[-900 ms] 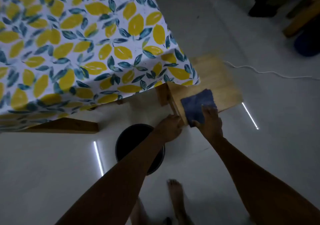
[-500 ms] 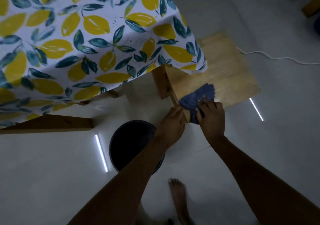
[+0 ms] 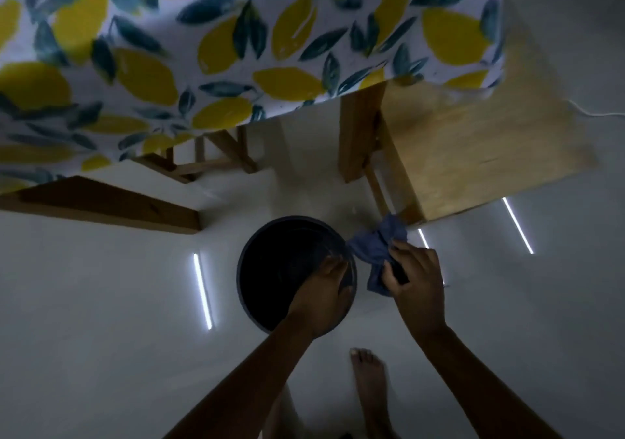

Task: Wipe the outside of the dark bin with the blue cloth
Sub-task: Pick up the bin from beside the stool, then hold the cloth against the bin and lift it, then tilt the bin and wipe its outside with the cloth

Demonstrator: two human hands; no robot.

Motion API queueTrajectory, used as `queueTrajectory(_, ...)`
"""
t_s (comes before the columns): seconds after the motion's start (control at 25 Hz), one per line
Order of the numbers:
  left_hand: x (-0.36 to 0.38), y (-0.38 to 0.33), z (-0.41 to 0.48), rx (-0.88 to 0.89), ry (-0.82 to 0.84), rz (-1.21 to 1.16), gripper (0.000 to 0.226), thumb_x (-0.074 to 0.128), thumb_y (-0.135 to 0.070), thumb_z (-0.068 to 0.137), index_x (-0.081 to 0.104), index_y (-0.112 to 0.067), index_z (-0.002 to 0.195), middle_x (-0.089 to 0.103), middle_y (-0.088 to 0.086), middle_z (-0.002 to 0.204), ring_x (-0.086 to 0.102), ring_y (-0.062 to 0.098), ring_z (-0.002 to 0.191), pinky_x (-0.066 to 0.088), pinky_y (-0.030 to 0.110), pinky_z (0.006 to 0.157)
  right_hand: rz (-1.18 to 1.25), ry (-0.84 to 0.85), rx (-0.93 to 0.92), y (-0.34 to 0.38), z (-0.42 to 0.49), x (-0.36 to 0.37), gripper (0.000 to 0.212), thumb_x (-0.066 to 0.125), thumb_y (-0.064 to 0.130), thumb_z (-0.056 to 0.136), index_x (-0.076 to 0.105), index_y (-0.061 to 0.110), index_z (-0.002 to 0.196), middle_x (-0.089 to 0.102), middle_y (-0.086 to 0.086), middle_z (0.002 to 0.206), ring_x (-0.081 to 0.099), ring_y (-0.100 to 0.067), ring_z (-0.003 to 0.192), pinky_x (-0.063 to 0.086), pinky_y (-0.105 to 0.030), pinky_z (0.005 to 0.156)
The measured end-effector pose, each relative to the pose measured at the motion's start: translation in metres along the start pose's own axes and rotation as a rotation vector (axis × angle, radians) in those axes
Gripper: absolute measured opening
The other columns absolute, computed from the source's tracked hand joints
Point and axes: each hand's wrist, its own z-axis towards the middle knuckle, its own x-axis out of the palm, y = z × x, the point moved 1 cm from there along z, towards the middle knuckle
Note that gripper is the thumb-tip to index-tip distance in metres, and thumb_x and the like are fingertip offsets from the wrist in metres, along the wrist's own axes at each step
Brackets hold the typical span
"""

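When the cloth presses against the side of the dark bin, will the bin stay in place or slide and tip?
The dark bin looks empty and thin-walled, so probably light. It stands on a glossy floor, so it may slide. The left hand rests on its rim, likely steadying it while the right hand brings the blue cloth.

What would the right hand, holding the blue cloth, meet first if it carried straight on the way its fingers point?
Probably the dark bin: the right hand points its bunched blue cloth at the rim, though depth is unclear from above.
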Motion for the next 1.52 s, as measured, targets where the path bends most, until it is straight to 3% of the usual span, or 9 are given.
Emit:
queueTrajectory(0.24,0.087,0.068,-0.019,-0.009,0.119,0.064,0.053,0.053,-0.046,0.092,0.051,-0.013,0.133,0.057,0.01,0.134,0.053,0.027,0.123,0.044,0.035,0.103,0.167,0.037,0.171,-0.018,-0.066,0.077,0.019,0.071,-0.005,0.079,0.067,-0.001,0.097,0.068,-0.013,0.089,0.061,-0.027,0.082,0.048,-0.027,0.074)
queueTrajectory(0.36,0.118,0.082,-0.023,0.009,0.196,0.157,0.054,0.061,-0.049,0.085,0.06,-0.012,0.124,0.065,0.011,0.122,0.061,0.027,0.108,0.052,0.034,0.091,0.213,-0.008,0.153,-0.025,-0.082,0.094,0.016,0.067,-0.01,0.08,0.067,0.0,0.093,0.063,-0.006,0.082,0.058,-0.011,0.074,0.046,-0.011,0.073)
queueTrajectory(0.44,0.138,0.086,-0.028,-0.07,0.366,0.189,0.027,0.062,-0.04,0.079,0.075,-0.023,0.094,0.076,-0.001,0.088,0.07,0.012,0.076,0.056,0.02,0.066,0.183,-0.047,0.147,-0.022,-0.09,0.098,0.019,0.067,-0.015,0.077,0.067,-0.005,0.094,0.059,-0.005,0.082,0.048,0.001,0.076,0.037,0.0,0.077)
queueTrajectory(0.56,0.123,0.099,-0.025,-0.067,0.233,0.116,0.02,0.056,-0.021,0.069,0.075,-0.025,0.072,0.066,-0.006,0.052,0.057,0.005,0.041,0.043,0.015,0.04,0.187,-0.049,0.182,-0.02,-0.095,0.103,0.022,0.068,-0.01,0.08,0.067,-0.003,0.101,0.062,-0.008,0.089,0.052,-0.002,0.085,0.037,-0.004,0.082)
queueTrajectory(0.8,0.025,0.119,-0.041,-0.019,-0.209,0.231,0.025,0.044,-0.019,0.099,0.049,-0.003,0.118,0.069,0.02,0.101,0.068,0.04,0.086,0.051,0.042,0.069,0.254,-0.063,0.126,0.018,-0.082,0.104,0.025,0.071,0.0,0.08,0.068,0.005,0.105,0.064,-0.004,0.1,0.058,-0.013,0.094,0.043,-0.014,0.086)
queueTrajectory(1.08,0.055,0.178,-0.05,-0.236,-0.429,-0.337,0.026,0.044,-0.027,0.102,0.062,-0.008,0.099,0.069,0.007,0.095,0.066,0.024,0.086,0.043,0.023,0.07,0.173,0.154,-0.057,0.002,-0.101,0.151,0.027,0.077,0.004,0.076,0.068,0.006,0.101,0.067,-0.002,0.102,0.059,-0.022,0.096,0.041,-0.011,0.088)
queueTrajectory(1.2,0.066,0.194,-0.044,-0.26,-0.476,-0.401,0.031,0.042,-0.032,0.102,0.063,-0.009,0.096,0.067,0.003,0.09,0.063,0.02,0.082,0.048,0.027,0.073,-0.023,0.331,-0.157,-0.019,-0.116,0.179,0.034,0.072,0.021,0.081,0.064,0.011,0.112,0.062,-0.005,0.124,0.055,-0.029,0.116,0.043,-0.032,0.098)
queueTrajectory(1.4,0.076,0.204,-0.032,-0.253,-0.53,-0.361,0.032,0.038,-0.033,0.103,0.062,-0.012,0.102,0.069,0.005,0.091,0.065,0.02,0.08,0.056,0.035,0.077,-0.352,0.454,-0.479,-0.02,-0.129,0.221,0.062,0.035,0.035,0.094,0.018,0.024,0.153,0.019,-0.005,0.161,0.015,-0.029,0.148,0.021,-0.053,0.113)
queueTrajectory(1.52,0.076,0.206,-0.03,-0.262,-0.515,-0.377,0.027,0.038,-0.029,0.104,0.061,-0.014,0.109,0.069,0.001,0.096,0.065,0.015,0.084,0.053,0.023,0.075,-0.2,0.545,-0.258,-0.027,-0.085,0.228,0.059,0.039,0.029,0.093,0.026,0.027,0.15,0.029,-0.003,0.158,0.029,-0.026,0.143,0.027,-0.043,0.114)
